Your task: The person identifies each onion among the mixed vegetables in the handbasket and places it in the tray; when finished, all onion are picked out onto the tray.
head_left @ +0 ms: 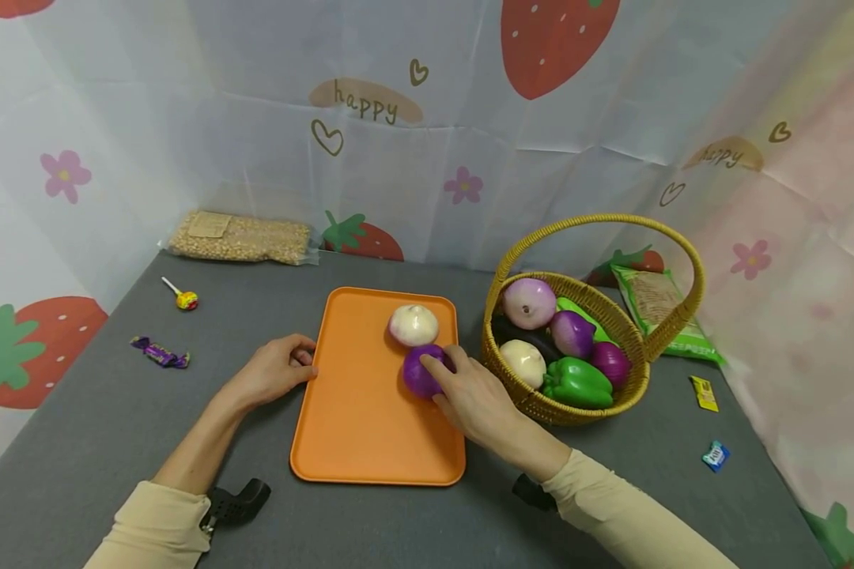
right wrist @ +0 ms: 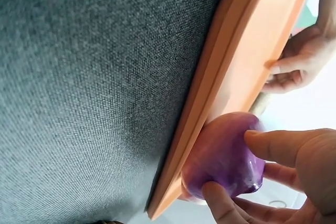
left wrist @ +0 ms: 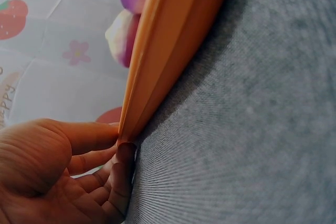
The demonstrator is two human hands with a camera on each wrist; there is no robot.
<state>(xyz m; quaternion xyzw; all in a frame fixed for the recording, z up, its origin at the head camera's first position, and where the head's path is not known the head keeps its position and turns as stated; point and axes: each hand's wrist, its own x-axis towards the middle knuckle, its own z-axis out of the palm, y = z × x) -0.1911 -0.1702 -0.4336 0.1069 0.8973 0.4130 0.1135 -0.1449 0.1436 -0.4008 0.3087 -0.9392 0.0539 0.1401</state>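
Note:
An orange tray point(head_left: 370, 419) lies on the grey table. On its far right part sit a white onion point(head_left: 413, 325) and, just in front of it, a purple onion point(head_left: 414, 376). My right hand point(head_left: 437, 379) curls its fingers and thumb around the purple onion point(right wrist: 223, 156), which rests on the tray point(right wrist: 247, 56) near the right rim. At the tray's left edge my left hand point(head_left: 304, 365) pinches the rim point(left wrist: 168, 40), thumb on top and fingers point(left wrist: 123, 166) tucked under it. Both onions point(left wrist: 126, 30) show past the rim in the left wrist view.
A wicker basket point(head_left: 576, 407) with a tall handle stands right of the tray, holding several onions, a green pepper point(head_left: 576, 382) and a dark eggplant. A grain bag point(head_left: 240, 237), lollipop point(head_left: 183, 299), purple candy point(head_left: 160, 352), green packet point(head_left: 662, 308), and small yellow point(head_left: 704, 393) and blue point(head_left: 716, 456) sweets lie around.

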